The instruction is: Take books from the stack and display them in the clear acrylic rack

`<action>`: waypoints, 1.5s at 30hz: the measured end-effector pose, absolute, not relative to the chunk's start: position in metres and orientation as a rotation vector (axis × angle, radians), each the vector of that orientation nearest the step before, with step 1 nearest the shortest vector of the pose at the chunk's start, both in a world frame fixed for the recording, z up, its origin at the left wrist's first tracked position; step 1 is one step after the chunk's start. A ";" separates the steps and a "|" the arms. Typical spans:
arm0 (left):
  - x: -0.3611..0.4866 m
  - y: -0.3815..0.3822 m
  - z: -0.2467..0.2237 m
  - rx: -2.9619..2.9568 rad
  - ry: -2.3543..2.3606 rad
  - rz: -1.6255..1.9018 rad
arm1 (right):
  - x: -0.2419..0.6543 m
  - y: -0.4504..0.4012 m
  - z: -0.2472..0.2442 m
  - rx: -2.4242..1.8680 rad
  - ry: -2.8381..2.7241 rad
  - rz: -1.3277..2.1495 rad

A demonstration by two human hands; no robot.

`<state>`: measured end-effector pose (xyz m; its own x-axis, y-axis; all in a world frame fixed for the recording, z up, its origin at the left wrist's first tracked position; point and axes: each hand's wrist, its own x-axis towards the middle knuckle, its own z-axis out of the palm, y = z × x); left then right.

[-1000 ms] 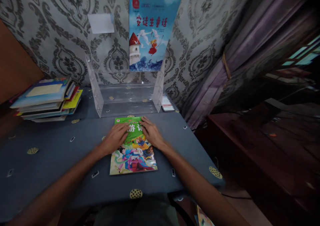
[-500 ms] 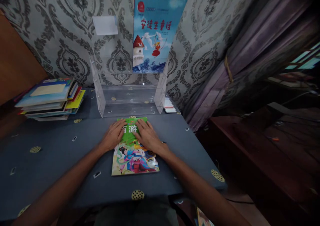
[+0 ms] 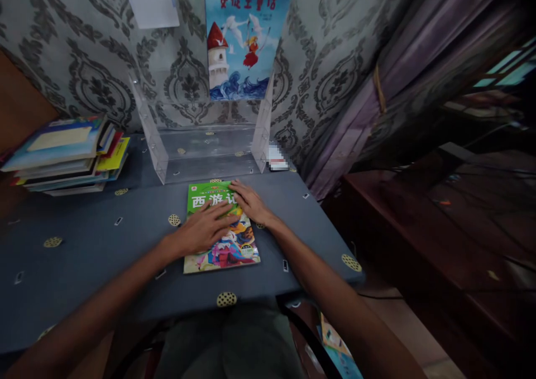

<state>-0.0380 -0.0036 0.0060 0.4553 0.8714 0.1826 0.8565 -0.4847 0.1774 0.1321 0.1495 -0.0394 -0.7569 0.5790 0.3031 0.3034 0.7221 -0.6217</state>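
Head view, green book (image 3: 234,249), racked blue book (image 3: 245,44)

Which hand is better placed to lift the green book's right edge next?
Probably the right hand: its fingers are at the upper right corner of the green book, while the left hand lies across the middle.

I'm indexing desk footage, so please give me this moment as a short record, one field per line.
Left hand: spread over the green book
Right hand: at the green book's upper right corner
Green book: closed, cover up, on the desk
Rack: clear, behind the green book
Blue book: upright at the rack's top
Stack of books: left of the rack
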 end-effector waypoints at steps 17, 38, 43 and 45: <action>-0.008 -0.028 0.016 2.622 1.192 0.588 | 0.136 0.107 -0.025 -0.825 -2.506 0.587; -0.046 -0.015 0.000 1.892 1.763 1.207 | 0.187 0.017 -0.019 -0.877 -2.772 0.303; -0.062 -0.005 -0.013 2.001 1.879 1.131 | 0.190 0.024 -0.021 -0.831 -2.762 0.338; -0.064 -0.003 -0.017 2.051 1.889 1.111 | 0.190 0.025 -0.020 -0.839 -2.749 0.362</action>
